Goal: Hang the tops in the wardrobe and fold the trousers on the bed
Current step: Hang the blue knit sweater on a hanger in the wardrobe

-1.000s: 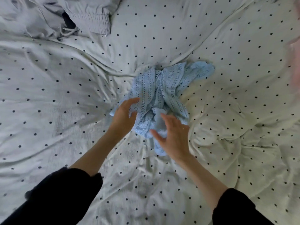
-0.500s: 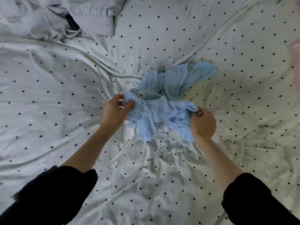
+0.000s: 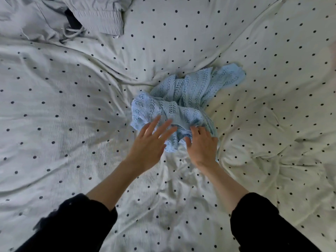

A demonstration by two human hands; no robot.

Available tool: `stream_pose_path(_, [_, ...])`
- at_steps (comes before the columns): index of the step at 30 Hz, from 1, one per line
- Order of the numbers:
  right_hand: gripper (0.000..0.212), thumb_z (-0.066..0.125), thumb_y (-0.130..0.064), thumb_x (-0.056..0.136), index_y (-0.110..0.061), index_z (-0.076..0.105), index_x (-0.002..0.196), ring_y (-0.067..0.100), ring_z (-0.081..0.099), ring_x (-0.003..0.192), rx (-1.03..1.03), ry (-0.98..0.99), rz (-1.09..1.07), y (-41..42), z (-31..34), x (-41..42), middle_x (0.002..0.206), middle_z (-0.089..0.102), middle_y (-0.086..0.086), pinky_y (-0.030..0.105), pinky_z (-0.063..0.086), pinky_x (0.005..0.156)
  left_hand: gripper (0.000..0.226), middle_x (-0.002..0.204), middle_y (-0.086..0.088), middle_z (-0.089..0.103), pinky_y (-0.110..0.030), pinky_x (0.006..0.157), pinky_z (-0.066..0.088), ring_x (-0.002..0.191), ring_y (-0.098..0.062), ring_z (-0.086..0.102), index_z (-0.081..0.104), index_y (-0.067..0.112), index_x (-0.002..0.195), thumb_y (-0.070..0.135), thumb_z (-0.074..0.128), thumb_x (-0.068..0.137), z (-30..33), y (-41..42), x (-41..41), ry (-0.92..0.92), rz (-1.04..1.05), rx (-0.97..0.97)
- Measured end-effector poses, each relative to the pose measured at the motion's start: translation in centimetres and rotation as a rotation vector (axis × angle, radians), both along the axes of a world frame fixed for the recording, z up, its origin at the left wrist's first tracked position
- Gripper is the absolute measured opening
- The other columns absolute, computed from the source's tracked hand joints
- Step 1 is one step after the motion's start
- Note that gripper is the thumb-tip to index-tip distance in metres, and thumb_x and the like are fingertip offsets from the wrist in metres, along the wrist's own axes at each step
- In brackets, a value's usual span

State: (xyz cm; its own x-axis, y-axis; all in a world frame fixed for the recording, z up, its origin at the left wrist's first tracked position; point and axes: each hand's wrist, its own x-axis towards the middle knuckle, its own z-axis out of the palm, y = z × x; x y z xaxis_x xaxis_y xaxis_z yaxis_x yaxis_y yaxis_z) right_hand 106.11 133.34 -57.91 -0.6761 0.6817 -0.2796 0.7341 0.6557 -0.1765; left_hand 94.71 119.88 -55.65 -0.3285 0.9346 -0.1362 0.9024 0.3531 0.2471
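- Right now the right hand (image 3: 202, 146) curls its fingertips into the near edge of the crumpled light-blue knit top (image 3: 183, 99).
- Left hand (image 3: 148, 144) lies spread, fingers straight, over the top's near-left part.
- Top sits mid-bed on the dotted duvet (image 3: 72, 106).
- Grey trousers (image 3: 94, 17) lie far left, well apart.

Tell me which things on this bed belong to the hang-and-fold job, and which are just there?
Part of the job:
- blue knit top, bunched up mid-bed
- grey trousers, crumpled at the far left
- left hand, fingers spread over the top
- right hand, fingers in the top

Just there:
- spotted bedcover
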Motion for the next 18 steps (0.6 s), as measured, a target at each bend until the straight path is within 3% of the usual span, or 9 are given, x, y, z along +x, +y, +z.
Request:
stream_pose_path(2, [0.045,0.037,-0.040,0.099,-0.018,0.039,0.137,0.026,0.043,0.123,0.066,-0.045,0.053,0.7,-0.6,0.2,0.133,0.048,0.006,0.042,0.035,0.092,0.052,0.156,0.000,0.020,-0.040,0.117,0.000,0.146,-0.021,0.006,0.016,0.021,0.149,0.031,0.033,0.101,-1.2,0.6,-0.1,0.035,0.132,-0.120])
stream_pose_path(5, [0.050,0.036,-0.049,0.096,-0.019,0.042,0.136,0.027,0.048,0.117,0.158,-0.081,0.091,1.7,-0.7,0.0,0.127,0.050,0.007,0.040,0.035,0.088,0.044,0.134,-0.004,0.054,-0.039,0.107,0.028,0.131,-0.023,0.041,0.034,0.017,0.140,0.033,0.037,0.099,-1.5,1.2,0.0,0.084,0.402,-0.057])
stream_pose_path(7, [0.048,0.040,-0.051,0.094,-0.021,0.048,0.131,0.027,0.050,0.112,0.180,-0.097,0.116,2.4,-0.7,-0.6,0.124,0.051,0.007,0.039,0.033,0.088,0.048,0.119,-0.004,0.061,-0.038,0.094,0.033,0.117,-0.026,0.049,0.038,0.019,0.137,0.038,0.048,0.094,-1.3,2.1,-0.3,0.188,0.380,-0.041])
stream_pose_path(9, [0.038,0.044,-0.042,0.096,-0.020,0.055,0.126,0.026,0.049,0.111,0.193,-0.105,0.147,2.7,-0.6,-1.3,0.122,0.051,0.006,0.040,0.033,0.090,0.054,0.115,-0.003,0.056,-0.036,0.089,0.032,0.110,-0.025,0.046,0.039,0.023,0.134,0.045,0.055,0.088,-1.2,3.1,-0.8,0.261,0.306,-0.086])
stream_pose_path(13, [0.026,0.044,-0.025,0.098,-0.018,0.065,0.111,0.023,0.045,0.110,0.156,-0.009,0.202,3.0,-0.3,-1.2,0.116,0.053,0.002,0.036,0.031,0.089,0.027,0.113,-0.002,0.049,-0.035,0.088,0.030,0.108,-0.024,0.041,0.058,0.022,0.115,0.033,0.053,0.091,-1.1,4.7,-1.0,0.345,0.212,-0.162])
stream_pose_path(16, [0.026,0.041,-0.022,0.099,-0.009,0.063,0.102,0.024,0.051,0.100,0.025,0.252,0.038,3.2,1.4,-0.5,0.102,0.059,0.005,0.036,0.031,0.084,0.016,0.105,-0.005,0.055,-0.034,0.086,0.029,0.101,-0.026,0.046,0.069,0.013,0.100,0.016,0.056,0.090,0.1,4.8,-1.3,0.201,0.358,0.005])
stream_pose_path(18, [0.021,0.041,-0.015,0.098,-0.003,0.059,0.094,0.030,0.057,0.076,-0.079,0.406,-0.032,3.5,3.2,0.0,0.076,0.058,0.008,0.038,0.035,0.075,0.017,0.107,-0.008,0.060,-0.034,0.089,0.028,0.101,-0.026,0.053,0.068,0.011,0.102,0.017,0.056,0.092,1.8,4.5,-1.7,0.011,0.505,0.159])
